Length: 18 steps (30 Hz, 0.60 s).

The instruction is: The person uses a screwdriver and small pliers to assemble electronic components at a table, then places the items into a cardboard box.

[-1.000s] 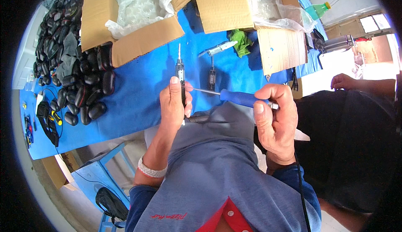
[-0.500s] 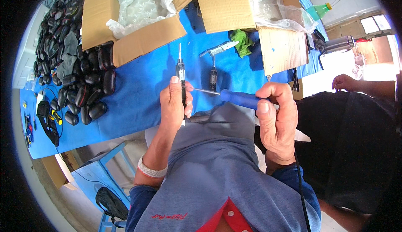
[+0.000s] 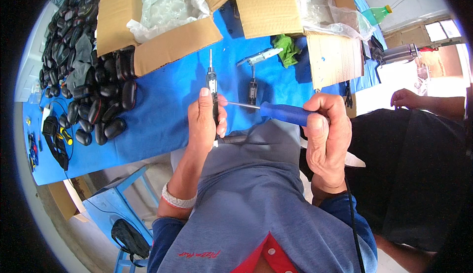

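Note:
Held upright over the table's front edge is a slim black device (image 3: 212,83) with a thin metal shaft on top and electronic parts showing. My left hand (image 3: 201,117) is wrapped round its lower part, thumb along its side. In my right hand (image 3: 326,142) is a screwdriver (image 3: 285,114) with a blue handle, gripped between thumb and fingers. Its shank points left and its tip meets the device near my left fingers; the exact contact is hidden. A similar device (image 3: 253,93) lies on the blue cloth beyond, near a white bar-shaped part (image 3: 265,56).
Black oval cases (image 3: 114,108) are heaped at left. Two open cardboard boxes (image 3: 180,46) with plastic lining stand at the back. A green crumpled piece (image 3: 286,51) lies between them. Another person's hand (image 3: 405,98) is at right. A blue stool (image 3: 116,201) stands lower left.
Both hands keep nearly the same pose. The screwdriver handle has turned or shifted very slightly in my right fingers, its tip staying at the device.

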Each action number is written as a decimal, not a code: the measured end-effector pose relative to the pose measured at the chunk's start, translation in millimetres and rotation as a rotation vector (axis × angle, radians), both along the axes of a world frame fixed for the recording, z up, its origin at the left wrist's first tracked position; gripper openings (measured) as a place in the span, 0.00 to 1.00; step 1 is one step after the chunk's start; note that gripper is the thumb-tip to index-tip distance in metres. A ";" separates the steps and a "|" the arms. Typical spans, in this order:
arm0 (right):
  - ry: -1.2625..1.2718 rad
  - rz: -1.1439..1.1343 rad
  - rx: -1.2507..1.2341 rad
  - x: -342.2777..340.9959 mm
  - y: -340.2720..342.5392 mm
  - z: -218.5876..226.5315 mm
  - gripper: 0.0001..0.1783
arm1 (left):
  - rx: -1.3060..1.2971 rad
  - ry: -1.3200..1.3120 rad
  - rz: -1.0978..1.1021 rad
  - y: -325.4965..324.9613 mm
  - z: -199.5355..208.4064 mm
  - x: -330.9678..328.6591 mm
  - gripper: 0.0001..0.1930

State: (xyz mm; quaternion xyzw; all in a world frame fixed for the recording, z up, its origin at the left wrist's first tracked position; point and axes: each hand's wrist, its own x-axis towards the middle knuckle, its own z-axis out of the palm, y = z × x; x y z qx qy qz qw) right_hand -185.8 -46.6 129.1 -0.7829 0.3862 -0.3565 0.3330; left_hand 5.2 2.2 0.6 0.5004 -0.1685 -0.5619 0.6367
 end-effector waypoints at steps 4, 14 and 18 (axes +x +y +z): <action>-0.032 -0.021 0.099 4.7 6.4 6.2 0.10 | -0.010 -0.011 -0.013 0.8 -3.6 0.7 0.30; -0.029 -0.010 0.011 1.5 1.3 -2.0 0.22 | -0.023 -0.031 -0.012 0.4 -1.7 -0.4 0.30; 0.033 -0.039 0.001 4.4 2.3 4.8 0.14 | 0.002 -0.027 -0.003 0.1 0.0 -0.7 0.30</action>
